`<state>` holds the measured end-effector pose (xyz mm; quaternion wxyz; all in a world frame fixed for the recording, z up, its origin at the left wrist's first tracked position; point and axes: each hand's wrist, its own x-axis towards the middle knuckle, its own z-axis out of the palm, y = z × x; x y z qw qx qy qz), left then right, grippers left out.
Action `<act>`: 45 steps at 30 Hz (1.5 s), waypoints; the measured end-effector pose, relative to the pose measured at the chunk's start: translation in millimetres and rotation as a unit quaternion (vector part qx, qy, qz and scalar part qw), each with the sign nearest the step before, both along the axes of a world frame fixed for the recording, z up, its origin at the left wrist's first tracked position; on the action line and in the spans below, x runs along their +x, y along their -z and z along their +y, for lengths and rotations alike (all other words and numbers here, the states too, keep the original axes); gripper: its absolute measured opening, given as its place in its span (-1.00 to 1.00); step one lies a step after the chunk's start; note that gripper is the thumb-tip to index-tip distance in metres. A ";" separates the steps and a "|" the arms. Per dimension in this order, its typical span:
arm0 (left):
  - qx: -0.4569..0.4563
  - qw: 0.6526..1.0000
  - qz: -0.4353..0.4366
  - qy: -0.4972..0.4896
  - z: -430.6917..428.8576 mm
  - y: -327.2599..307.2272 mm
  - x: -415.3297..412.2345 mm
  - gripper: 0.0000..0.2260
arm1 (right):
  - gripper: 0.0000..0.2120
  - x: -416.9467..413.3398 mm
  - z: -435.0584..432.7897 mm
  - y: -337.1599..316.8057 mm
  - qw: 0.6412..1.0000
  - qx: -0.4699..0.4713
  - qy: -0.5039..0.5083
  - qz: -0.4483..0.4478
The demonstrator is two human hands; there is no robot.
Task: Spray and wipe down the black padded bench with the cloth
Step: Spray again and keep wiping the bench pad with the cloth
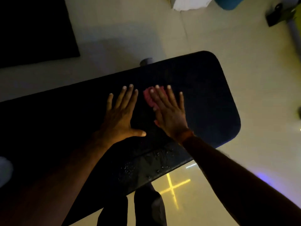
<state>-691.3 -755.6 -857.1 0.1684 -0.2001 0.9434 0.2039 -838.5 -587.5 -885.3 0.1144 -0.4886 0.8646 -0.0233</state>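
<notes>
The black padded bench (203, 88) runs across the view from lower left to its rounded end at the right. My left hand (121, 115) lies flat on the pad with fingers spread and holds nothing. My right hand (169, 111) presses flat on a pink cloth (149, 98), which shows at the fingertips and beside the thumb. Spray droplets (146, 163) glisten on the near edge of the pad. No spray bottle is in view.
Pale tiled floor (123, 30) surrounds the bench. A black mat (32, 30) lies at the far left. White fabric (190, 3) and a blue object (229, 3) sit at the top. A dark object (275, 15) and yellow-green item are at top right. My legs (146, 207) stand below.
</notes>
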 end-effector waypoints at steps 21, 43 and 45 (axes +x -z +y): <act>-0.006 0.983 -0.029 -0.182 -19.3 -10.2 43.9 0.34 | -0.20 -36.4 -91.6 3.2 0.992 -0.014 -0.117 0.039; 0.009 0.979 -0.067 -0.193 21.8 -19.5 102.2 0.35 | -0.34 25.6 -50.7 -5.8 0.991 -0.059 -0.115 -0.026; 0.005 0.979 -0.064 -0.191 31.4 -19.4 110.1 0.35 | -0.42 66.1 -38.1 -8.7 0.990 -0.062 -0.113 -0.065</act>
